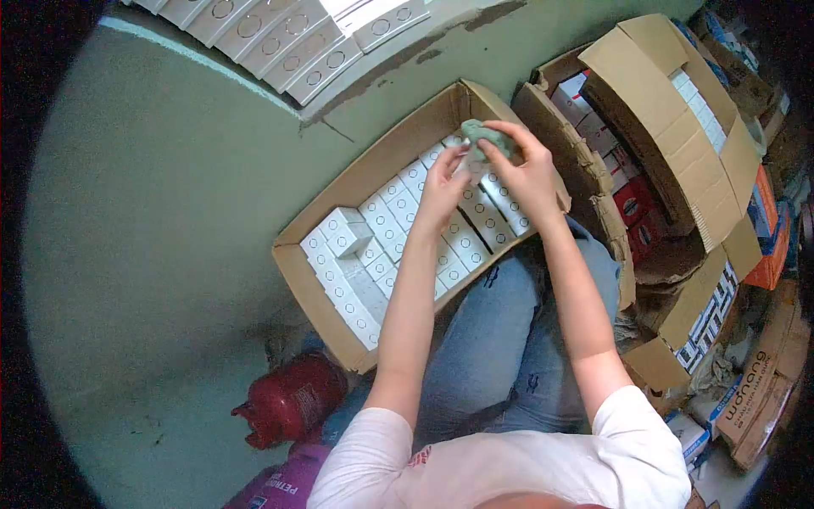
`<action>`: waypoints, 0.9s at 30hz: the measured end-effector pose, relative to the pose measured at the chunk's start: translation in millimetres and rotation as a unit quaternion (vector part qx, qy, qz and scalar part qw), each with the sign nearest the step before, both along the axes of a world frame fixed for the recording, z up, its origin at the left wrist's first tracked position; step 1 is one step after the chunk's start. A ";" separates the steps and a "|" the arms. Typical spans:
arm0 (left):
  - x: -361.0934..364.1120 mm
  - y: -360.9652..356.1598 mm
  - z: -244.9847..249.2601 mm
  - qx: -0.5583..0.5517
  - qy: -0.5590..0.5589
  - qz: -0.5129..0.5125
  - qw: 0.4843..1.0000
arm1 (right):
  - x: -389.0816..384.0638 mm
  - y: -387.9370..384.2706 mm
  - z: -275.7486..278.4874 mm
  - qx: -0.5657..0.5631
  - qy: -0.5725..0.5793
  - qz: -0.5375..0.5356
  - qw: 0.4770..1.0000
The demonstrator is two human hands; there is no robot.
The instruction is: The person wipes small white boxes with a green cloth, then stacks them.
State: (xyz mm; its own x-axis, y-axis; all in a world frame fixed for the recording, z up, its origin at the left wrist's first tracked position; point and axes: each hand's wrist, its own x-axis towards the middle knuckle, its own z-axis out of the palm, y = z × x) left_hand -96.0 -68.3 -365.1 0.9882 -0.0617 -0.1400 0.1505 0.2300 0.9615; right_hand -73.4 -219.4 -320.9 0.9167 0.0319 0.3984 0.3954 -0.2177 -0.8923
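My right hand [527, 174] is closed on a crumpled green cloth [485, 136], held above the far end of an open cardboard carton [307, 297]. Close beside it, my left hand [443, 193] is pinched near the cloth; something pale shows between the two hands, too blurred to name. Rows of small white boxes [383, 222], each with a round mark, fill much of the carton below. One white box [346, 231] stands higher than the others near the left end, beside a lower grey gap.
A red gas cylinder [297, 397] lies at the lower left by a purple bag [275, 485]. More open cartons [632, 59] with red and white boxes crowd the right. A green wall [170, 187] borders the carton, and white slotted panels [263, 34] sit on the ledge above.
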 end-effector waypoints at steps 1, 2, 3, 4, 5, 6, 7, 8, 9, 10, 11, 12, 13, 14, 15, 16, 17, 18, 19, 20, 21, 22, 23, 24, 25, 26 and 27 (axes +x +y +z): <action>0.0 0.2 -4.5 0.041 0.004 0.013 0.999 | -2.3 4.4 -0.8 -0.044 -0.038 0.004 0.998; -1.3 2.2 -8.4 0.002 0.013 0.033 0.999 | -5.5 8.9 -0.9 -0.088 -0.077 0.006 0.993; -2.7 2.6 -1.4 -0.036 0.022 0.051 0.998 | -9.7 13.1 -0.1 -0.084 -0.077 0.023 0.993; -3.8 2.0 5.6 -0.075 0.029 0.070 0.994 | -11.5 14.5 -0.1 -0.100 -0.092 0.013 0.991; -6.4 -6.8 11.4 -0.045 0.039 0.147 0.987 | -13.0 15.6 -0.2 -0.115 -0.108 0.002 0.987; -6.4 -1.9 9.0 0.002 0.031 0.141 0.990 | -14.0 16.3 -0.4 -0.131 -0.123 -0.008 0.984; -5.8 6.9 5.0 0.048 0.024 0.134 0.989 | -12.5 14.5 -1.2 -0.150 -0.130 -0.026 0.980; -5.1 11.9 1.6 0.095 0.016 0.128 0.987 | -13.2 14.9 0.0 -0.114 -0.097 -0.015 0.989; -4.1 0.1 7.5 0.134 -0.043 0.226 0.964 | -15.0 15.5 2.2 -0.078 -0.064 -0.004 0.995; -5.6 -4.5 5.8 0.123 -0.026 0.262 0.957 | -18.1 16.7 3.3 -0.040 -0.029 0.005 0.999; -6.0 -7.9 5.0 0.113 -0.010 0.297 0.948 | -23.1 20.4 -1.8 -0.086 -0.062 0.035 0.994; -5.4 -10.5 5.7 0.102 0.005 0.333 0.937 | -31.1 31.5 -3.4 -0.069 -0.083 0.064 0.992; -6.1 -12.0 6.2 0.071 0.012 0.334 0.940 | -36.8 35.9 -2.6 -0.090 -0.083 0.081 0.989; -9.8 -12.0 6.6 0.041 0.021 0.334 0.941 | -40.3 39.1 -0.6 -0.108 -0.082 0.099 0.986; -14.3 -10.0 7.8 0.014 0.029 0.335 0.942 | -37.4 38.6 -1.9 -0.119 -0.092 0.078 0.985; -16.1 -6.2 8.9 -0.012 0.036 0.335 0.941 | -29.4 34.7 -5.3 -0.129 -0.103 0.056 0.985; -14.2 -0.5 7.6 0.003 0.052 0.331 0.942 | -21.4 30.0 -8.4 -0.140 -0.113 0.033 0.983; -13.3 3.6 8.8 0.037 0.049 0.334 0.941 | -14.8 22.6 -7.1 -0.153 -0.114 -0.021 0.981; -12.0 5.6 10.4 0.068 0.046 0.336 0.938 | -10.7 17.8 -9.4 -0.136 -0.091 -0.026 0.986; -12.0 3.4 10.6 0.077 0.041 0.333 0.939 | -8.2 13.4 -10.5 -0.121 -0.068 -0.033 0.990; -11.9 1.1 10.9 0.086 0.037 0.331 0.939 | -13.2 13.3 -8.0 -0.126 -0.083 -0.011 0.988; -11.7 -1.2 11.4 0.095 0.032 0.329 0.939 | -21.2 16.0 -4.4 -0.129 -0.100 0.010 0.987; -14.5 -0.4 6.3 0.075 0.016 0.310 0.948 | -27.1 19.5 -7.0 -0.125 -0.100 0.053 0.986; -15.1 0.1 4.3 0.055 -0.002 0.291 0.955 | -33.8 23.4 0.2 -0.104 -0.106 0.100 0.984; -13.3 0.5 2.3 0.025 -0.014 0.332 0.943 | -36.5 23.7 5.2 -0.101 -0.101 0.128 0.982; -11.6 1.6 0.1 0.039 -0.018 0.327 0.944 | -36.4 23.7 8.5 -0.098 -0.096 0.155 0.978; -10.8 2.0 1.6 0.051 -0.022 0.323 0.945 | -32.5 20.8 8.9 -0.105 -0.092 0.126 0.982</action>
State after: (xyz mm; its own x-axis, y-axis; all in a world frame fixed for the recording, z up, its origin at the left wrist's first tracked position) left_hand -106.8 -66.3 -363.5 0.8200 0.5679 -0.0710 -0.0295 0.1659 0.9857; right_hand -105.9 -198.6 -312.0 0.7828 0.3474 0.5162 0.6099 -0.2641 -0.7472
